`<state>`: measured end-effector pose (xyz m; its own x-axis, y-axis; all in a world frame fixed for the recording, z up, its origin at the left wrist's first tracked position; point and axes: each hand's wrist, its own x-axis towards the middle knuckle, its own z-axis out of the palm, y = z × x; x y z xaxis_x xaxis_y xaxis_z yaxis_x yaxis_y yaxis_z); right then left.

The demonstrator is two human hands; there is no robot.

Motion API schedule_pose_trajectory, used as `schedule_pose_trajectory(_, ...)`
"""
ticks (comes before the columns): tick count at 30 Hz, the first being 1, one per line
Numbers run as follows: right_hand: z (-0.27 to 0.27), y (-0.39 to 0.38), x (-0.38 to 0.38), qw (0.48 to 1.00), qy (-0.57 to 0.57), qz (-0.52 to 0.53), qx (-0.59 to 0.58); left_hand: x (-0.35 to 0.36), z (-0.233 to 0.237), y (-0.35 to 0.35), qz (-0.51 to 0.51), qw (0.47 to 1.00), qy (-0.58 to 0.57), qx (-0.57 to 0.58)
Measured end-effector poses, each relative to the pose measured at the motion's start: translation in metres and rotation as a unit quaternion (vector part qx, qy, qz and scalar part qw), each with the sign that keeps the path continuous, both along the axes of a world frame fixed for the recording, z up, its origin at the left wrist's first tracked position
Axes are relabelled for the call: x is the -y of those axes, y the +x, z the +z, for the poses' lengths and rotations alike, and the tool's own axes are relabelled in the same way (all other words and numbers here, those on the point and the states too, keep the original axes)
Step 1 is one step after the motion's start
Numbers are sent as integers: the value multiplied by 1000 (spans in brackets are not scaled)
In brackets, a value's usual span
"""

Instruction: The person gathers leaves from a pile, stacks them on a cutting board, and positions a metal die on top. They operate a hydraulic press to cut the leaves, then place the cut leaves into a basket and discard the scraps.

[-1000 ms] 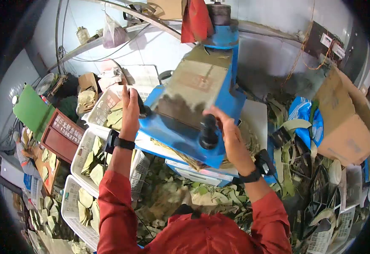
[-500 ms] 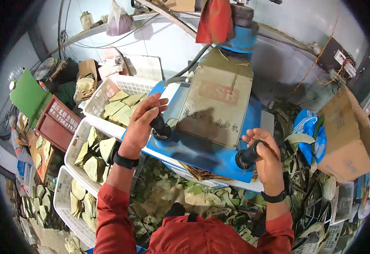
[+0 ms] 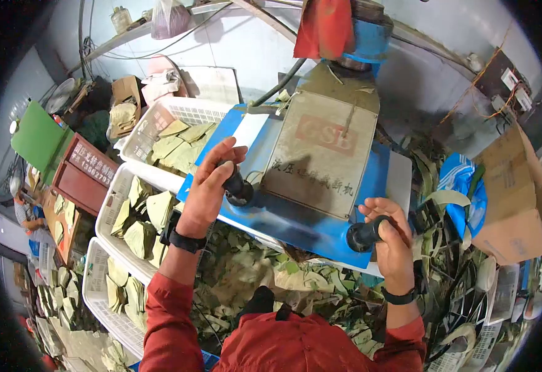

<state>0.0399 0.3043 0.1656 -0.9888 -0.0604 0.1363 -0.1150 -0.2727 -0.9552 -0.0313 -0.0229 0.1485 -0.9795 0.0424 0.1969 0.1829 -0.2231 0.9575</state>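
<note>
My left hand (image 3: 207, 189) is on a black handle (image 3: 238, 191) at the left front of a blue press machine (image 3: 320, 228). Its thumb lies at the handle's top, and the fingers curve round the far side. At the machine's right front, my right hand (image 3: 396, 242) holds a second black handle (image 3: 365, 234), thumb against the end and fingers partly stretched past it. Between the hands a grey cover plate (image 3: 317, 158) carries red letters and black writing. Part of what lies beneath the blue press head is hidden.
White baskets (image 3: 106, 214) of cut green leaf pieces stand at the left. Leaf scraps (image 3: 246, 266) cover the floor below the machine. A cardboard box (image 3: 511, 198) and a blue bag (image 3: 460, 192) are at the right. Another person (image 3: 26, 214) sits far left.
The view has shifted slightly, so the machine's front and the baskets sit a little differently in the picture. Both hands remain at their handles.
</note>
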Motion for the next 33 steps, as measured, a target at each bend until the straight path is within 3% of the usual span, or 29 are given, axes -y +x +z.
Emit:
schedule_pose_trajectory(7, -8, 2, 2, 1000, 14, -6, -15, -2, 0, 4, 22, 1000, -8, -11)
schedule_pose_trajectory(11, 0, 5, 13, 996, 78, -16, -31, 8, -30, 50, 165, 984, -61, -33)
schedule_pose_trajectory(13, 4, 7, 22, 994, 99, -7, -41, 25, -88, 86, 182, 981, 9, 67)
schedule_pose_trajectory(15, 11, 4, 44, 992, 118, 10, -48, 29, -150, 120, 77, 988, 28, 129)
schedule_pose_trajectory(16, 12, 1, 53, 989, 132, 29, -62, 6, -152, 137, 64, 983, 29, 170)
schedule_pose_trajectory(17, 15, 1, 69, 991, 131, 34, -14, -15, -169, 148, 47, 961, 113, 246)
schedule_pose_trajectory(18, 14, -8, 83, 984, 152, 53, -83, -38, -176, 152, 43, 943, 199, 262)
schedule_pose_trajectory(20, 11, -21, 107, 984, 76, 151, -59, -82, -186, 150, 52, 889, 348, 292)
schedule_pose_trajectory(25, -7, -45, 96, 927, 235, 195, -217, -122, -151, 113, 34, 811, 460, 359)
schedule_pose_trajectory(27, -33, -33, 56, 868, 376, 134, -294, -123, -142, 112, -8, 839, 430, 334)
schedule_pose_trajectory(29, -66, -11, 29, 825, 492, 176, -215, -120, -130, 113, -21, 868, 361, 339)
schedule_pose_trajectory(31, -88, 11, 26, 773, 573, 179, -206, -117, -109, 115, -67, 883, 358, 297)
schedule_pose_trajectory(33, -100, 20, 32, 758, 597, 125, -230, -114, -84, 121, -82, 884, 354, 292)
